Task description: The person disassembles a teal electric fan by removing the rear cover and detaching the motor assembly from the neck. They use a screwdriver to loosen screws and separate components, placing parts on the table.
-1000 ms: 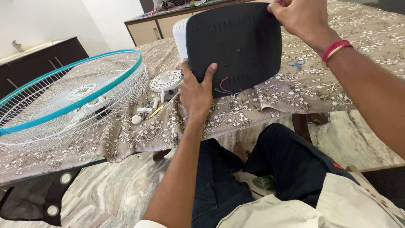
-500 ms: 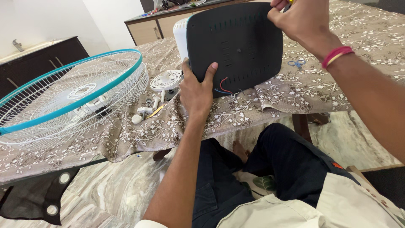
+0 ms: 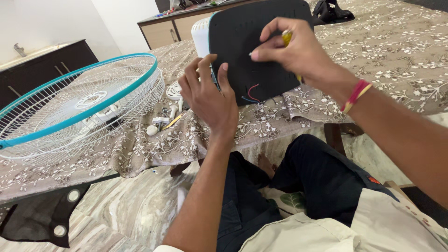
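A dark grey plastic base panel (image 3: pixel 242 42) with a white rim stands on edge on the cloth-covered table (image 3: pixel 382 60). Red and blue wires (image 3: pixel 250 94) hang from its lower part. My left hand (image 3: pixel 208 99) rests against the panel's left edge, fingers spread and bent over it. In front of the panel's middle, my right hand (image 3: pixel 294 53) pinches a small yellow-handled tool (image 3: pixel 286 36) between thumb and fingers. A red and yellow band is on that wrist.
A white wire fan guard with a teal ring (image 3: pixel 77 105) lies at the left. Small white fan parts and screws (image 3: pixel 163 122) lie beside my left hand. A black bag (image 3: pixel 332 11) sits far back. Cabinets (image 3: pixel 46 60) stand behind; my legs are below the table edge.
My right hand has come down from the panel's top right corner to its middle, now showing the yellow tool. My left hand has slid up the left edge. The panel has tilted slightly.
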